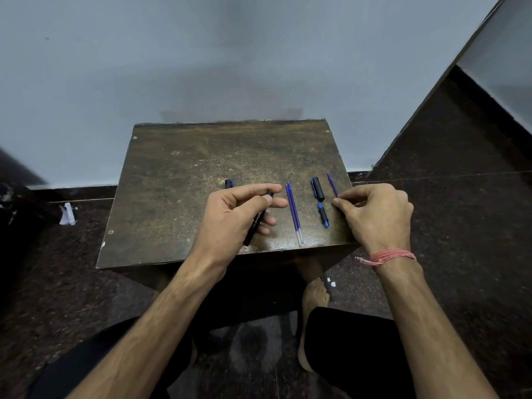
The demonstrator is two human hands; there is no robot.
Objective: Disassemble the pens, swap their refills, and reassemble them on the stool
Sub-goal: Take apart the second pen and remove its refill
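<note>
**Asha:** Pens are in pieces across the near half of the wooden stool [178,168]. Where does each bit sit?

**Ravi:** The left hand [236,217] has its fingers and thumb curled round a black barrel [257,223], lifted slanting off the top with its open end near the fingertips, I'd guess so a refill can be fed in. Behind that hand a black cap [229,184] peeks out.

**Asha:** And the refills?

**Ravi:** Two blue refills [293,214] lie side by side, touching, between the hands, tips pointing away. A third thin blue refill [332,184] lies nearer the right edge, and the right hand [374,214] pinches its near end against the stool, fingertips curled down on it.

**Asha:** So that's the one going into the barrel?

**Ravi:** Likely, judging by both hands being busy at once. Between the pair and that refill lie another black cap [318,188] and, just below it, a short blue-tipped grip section [323,216], parked apart, probably so the parts don't get mixed up
</note>
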